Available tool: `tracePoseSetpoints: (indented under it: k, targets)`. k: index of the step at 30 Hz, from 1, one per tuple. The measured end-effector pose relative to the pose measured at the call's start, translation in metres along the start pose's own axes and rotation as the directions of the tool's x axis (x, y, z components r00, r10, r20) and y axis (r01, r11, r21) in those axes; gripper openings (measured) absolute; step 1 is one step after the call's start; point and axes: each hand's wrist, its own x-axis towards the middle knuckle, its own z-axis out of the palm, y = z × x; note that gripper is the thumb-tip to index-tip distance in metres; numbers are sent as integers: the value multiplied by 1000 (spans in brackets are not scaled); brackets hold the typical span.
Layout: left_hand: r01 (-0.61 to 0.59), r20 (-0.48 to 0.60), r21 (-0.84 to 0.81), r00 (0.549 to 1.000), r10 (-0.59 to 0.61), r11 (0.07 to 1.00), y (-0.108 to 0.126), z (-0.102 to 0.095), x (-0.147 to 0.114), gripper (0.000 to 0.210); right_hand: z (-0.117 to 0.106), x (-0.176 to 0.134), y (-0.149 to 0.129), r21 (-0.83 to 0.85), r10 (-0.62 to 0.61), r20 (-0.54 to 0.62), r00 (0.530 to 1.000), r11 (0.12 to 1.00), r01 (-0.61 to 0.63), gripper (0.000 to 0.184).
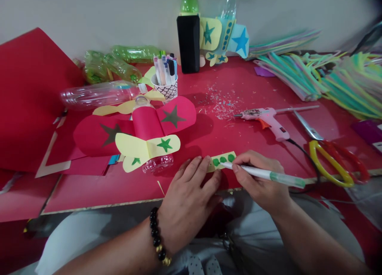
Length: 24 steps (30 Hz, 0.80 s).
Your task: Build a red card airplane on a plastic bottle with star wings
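Observation:
A small pale yellow paper strip [224, 157] with a row of green dots lies near the front edge of the red table. My left hand [193, 183], fingers stretched out flat, presses on the strip's left end and partly hides it. Between the fingers of my right hand [264, 179] is a white and green marker [268, 175], its tip touching the strip by one dot. To the left of my hands lies a clear bottle [158, 163] wrapped in red paper, with red wings [179, 115] and a yellow tail piece [164, 145] bearing star shapes.
A pink glue gun [265, 117] and large scissors [331, 155] lie on the right. Behind stand a cup of markers [165, 88], a black phone [188, 44] and paper-decorated bottles [228, 32]. Empty bottles [101, 94] lie back left; colored strips [352, 84] are piled back right.

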Motion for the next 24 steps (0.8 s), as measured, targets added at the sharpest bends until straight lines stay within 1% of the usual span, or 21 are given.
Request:
tracePoseSetpoints:
  k: [6, 10, 12, 15, 18, 21, 24]
  targets:
    - [0, -5, -2, 1000, 0, 1000, -1, 1, -1, 44, -2, 1, 0, 52, -34, 80, 996, 998, 30, 8]
    - [23, 7, -26, 1000, -23, 999, 0, 0, -2, 43, -4, -1, 1, 28, 11, 43, 999, 1000, -12, 6]
    - [49, 12, -39, 999, -48, 998, 0, -1, -3, 42, -5, -2, 0, 42, 39, 28, 999, 998, -40, 3]
    - [74, 19, -47, 997, -73, 996, 0, -1, -3, 48, -4, -3, -3, 92, 48, 54, 997, 994, -53, 5]
    - [74, 20, -35, 997, -73, 997, -1, -4, -5, 54, 1, -3, -2, 126, 56, 79, 995, 990, -65, 4]
    - [69, 32, -22, 997, -69, 997, -2, -8, -8, 52, 5, -4, 0, 129, 86, 87, 993, 987, -97, 1]
    - [62, 45, -19, 997, -61, 998, -3, -11, -10, 50, 6, -3, -2, 91, 68, 82, 994, 993, -76, 2]
